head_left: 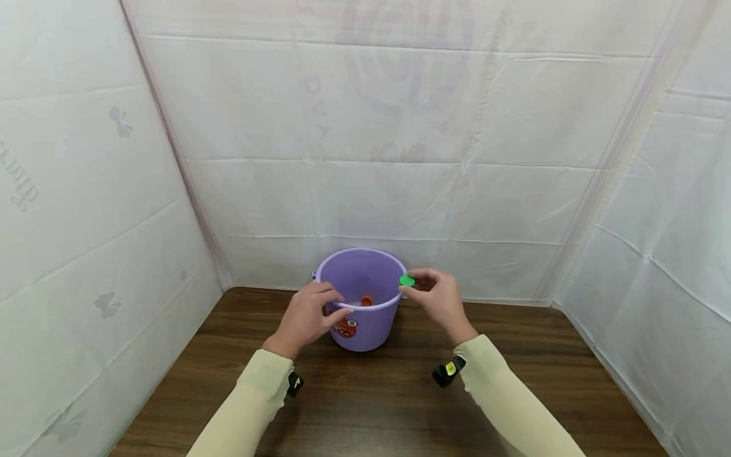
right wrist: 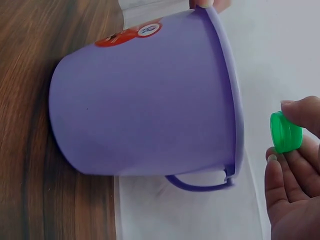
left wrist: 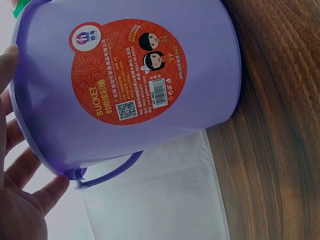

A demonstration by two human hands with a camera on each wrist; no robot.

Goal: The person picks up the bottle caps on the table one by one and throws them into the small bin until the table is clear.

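A purple bucket (head_left: 365,327) stands upright on the wooden table, its red label (left wrist: 129,72) facing the near left. My left hand (head_left: 311,315) grips the near-left part of the bucket's rim, thumb outside and fingers over the edge. Between thumb and fingertips, my right hand (head_left: 436,297) pinches a green bottle cap (right wrist: 286,132) just beside the right rim. In the right wrist view the cap is apart from the bucket. Down inside the bucket lies a small round orange thing (head_left: 367,300), partly hidden by the near rim.
The brown wooden table (head_left: 365,406) lies under the bucket. White sheeting (head_left: 388,203) hangs behind it and along both sides. The purple handle (right wrist: 200,187) hangs down on the bucket's far side. Each wrist wears a black strap (head_left: 448,371).
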